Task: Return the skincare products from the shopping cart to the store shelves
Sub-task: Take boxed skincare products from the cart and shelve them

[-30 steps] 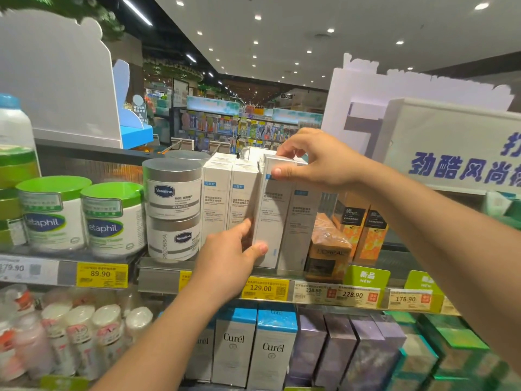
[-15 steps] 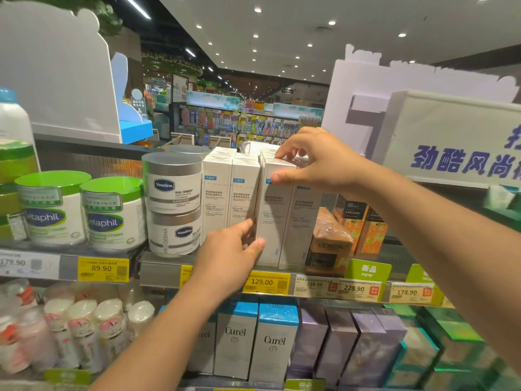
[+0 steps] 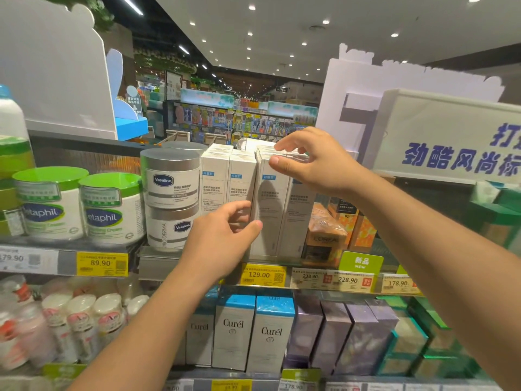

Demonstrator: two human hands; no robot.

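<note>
A tall white skincare box (image 3: 272, 215) with a small blue label stands on the upper shelf (image 3: 160, 263), in a row of matching white boxes (image 3: 215, 179). My right hand (image 3: 313, 162) pinches its top, thumb on the front face and fingers over the lid. Lower down, my left hand (image 3: 222, 244) holds the box's left edge, with the thumb on the front and the fingers tucked between it and the neighbouring box. The shopping cart is out of view.
Two stacked Vaseline jars (image 3: 172, 198) and green-lidded Cetaphil tubs (image 3: 111, 210) stand to the left. An orange L'Oreal pack (image 3: 324, 238) sits to the right. Curél boxes (image 3: 270, 334) and purple boxes (image 3: 332, 334) fill the shelf below. A white sign (image 3: 451, 136) hangs at upper right.
The white box has been slid back level with the row of matching boxes. Both hands stay on it, and the right fingers have spread a little over its top.
</note>
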